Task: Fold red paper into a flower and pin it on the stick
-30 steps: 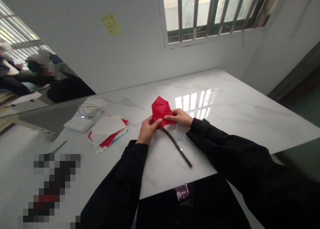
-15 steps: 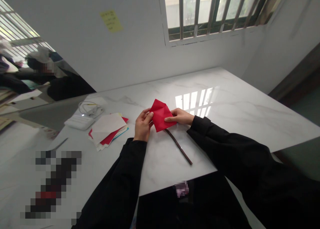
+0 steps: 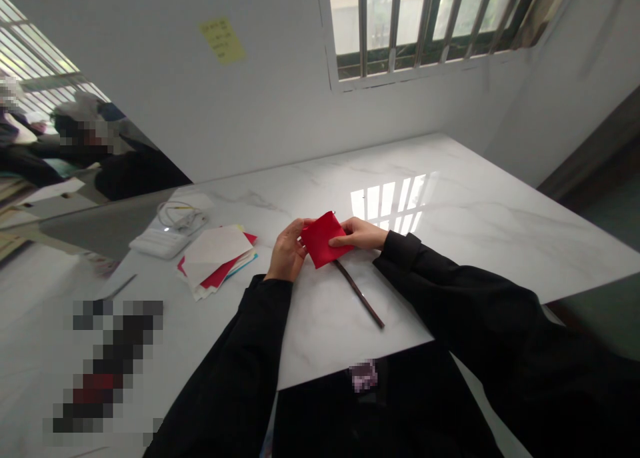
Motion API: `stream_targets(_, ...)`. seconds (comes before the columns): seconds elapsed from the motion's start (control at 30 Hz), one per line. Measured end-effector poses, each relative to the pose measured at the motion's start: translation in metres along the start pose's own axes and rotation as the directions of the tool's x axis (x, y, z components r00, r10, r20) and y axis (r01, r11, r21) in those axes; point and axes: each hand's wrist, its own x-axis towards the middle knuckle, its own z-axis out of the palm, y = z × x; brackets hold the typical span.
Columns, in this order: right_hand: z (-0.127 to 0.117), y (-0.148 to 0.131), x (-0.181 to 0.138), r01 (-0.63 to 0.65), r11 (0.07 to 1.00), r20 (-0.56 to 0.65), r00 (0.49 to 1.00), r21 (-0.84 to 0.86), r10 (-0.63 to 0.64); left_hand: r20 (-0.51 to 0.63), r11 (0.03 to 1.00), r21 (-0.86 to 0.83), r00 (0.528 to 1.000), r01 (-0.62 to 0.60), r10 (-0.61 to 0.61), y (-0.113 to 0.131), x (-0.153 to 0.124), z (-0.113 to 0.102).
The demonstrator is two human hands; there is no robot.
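Note:
A small piece of red paper (image 3: 325, 239), folded into a roughly square shape, is held above the table between both hands. My left hand (image 3: 289, 248) grips its left edge, with some fingers hidden behind the sheet. My right hand (image 3: 361, 235) pinches the right side, thumb lying on the front face. Below the paper, a thin dark brown stick (image 3: 360, 294) lies slantwise on the white table (image 3: 320, 338), its upper end hidden behind the red paper.
Left of my hands lies a stack of coloured paper sheets (image 3: 215, 258). Behind it are a white device (image 3: 163, 241) and a coiled cable (image 3: 183, 215). A yellow sticky note (image 3: 223, 41) is on the wall, beside a barred window (image 3: 425, 25). People (image 3: 90, 138) sit at far left.
The red paper's upper flap has come down, so the front now looks flatter and squarer. My left hand has shifted its fingers behind the paper; my right hand stays in place.

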Motion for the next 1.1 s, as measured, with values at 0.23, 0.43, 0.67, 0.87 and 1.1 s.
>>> stream_targets(0.23, -0.001, -0.001, 0.0, 0.016, 0.996, 0.001, 1.0, -0.086, -0.016, 0.055, 0.992, 0.034, 0.991, 0.122, -0.124, -0.002, -0.002, 0.002)
stream_targets(0.43, 0.002, -0.004, -0.001, 0.006, 1.0, -0.027, 1.0, -0.026, -0.007, 0.08, 0.997, 0.021, 0.993, 0.079, -0.081, -0.006, -0.002, 0.002)
stream_targets(0.67, 0.004, -0.005, -0.001, -0.014, 0.995, -0.039, 0.999, 0.098, 0.018, 0.077, 0.991, 0.129, 0.997, -0.026, 0.016, -0.016, 0.002, -0.003)
stream_targets(0.87, 0.006, -0.005, -0.001, -0.004, 0.99, -0.047, 0.999, 0.139, 0.011, 0.007, 0.991, 0.127, 0.999, 0.032, -0.033, -0.02, 0.004, -0.003)
stream_targets(1.1, 0.008, -0.007, 0.001, 0.114, 0.975, -0.285, 0.957, 0.192, -0.056, -0.01, 0.993, 0.11, 0.999, 0.034, -0.033, -0.017, 0.003, -0.001)
